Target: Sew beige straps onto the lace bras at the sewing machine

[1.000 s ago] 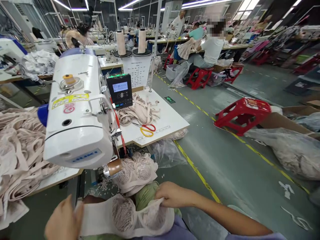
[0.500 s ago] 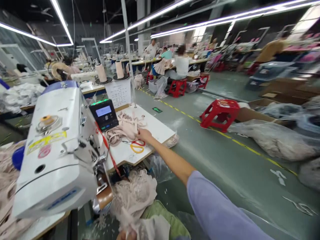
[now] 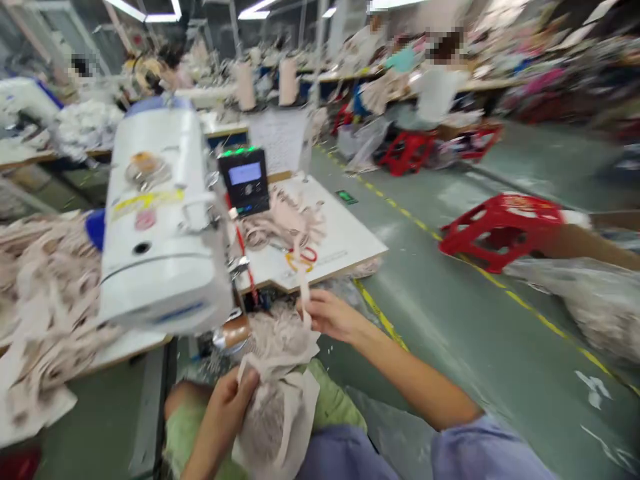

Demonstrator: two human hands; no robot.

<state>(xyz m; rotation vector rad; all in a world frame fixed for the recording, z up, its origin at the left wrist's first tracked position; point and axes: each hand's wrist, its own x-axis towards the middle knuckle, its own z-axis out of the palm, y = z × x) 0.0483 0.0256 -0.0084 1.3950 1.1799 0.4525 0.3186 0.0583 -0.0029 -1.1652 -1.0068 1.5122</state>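
Note:
My left hand (image 3: 231,397) is closed on a beige lace bra piece (image 3: 278,407) over my lap, low in the view. My right hand (image 3: 327,313) pinches a thin beige strap (image 3: 302,270) that stands up from its fingers, just in front of the table edge. A white sewing machine (image 3: 163,213) stands to the left of both hands. Behind the strap lie red and yellow scissors (image 3: 301,259) and a heap of beige straps (image 3: 285,219) on the white table (image 3: 350,240). The picture is blurred by motion.
A control box with a lit screen (image 3: 245,179) sits beside the machine. Beige fabric is piled at the left (image 3: 45,293). A red stool (image 3: 495,230) lies tipped on the green floor at the right, near filled plastic bags (image 3: 585,300). Other people sit at tables far back.
My right hand has come back from the strap heap on the table with one strap in its fingers. My left hand has gathered the bra piece and risen into view.

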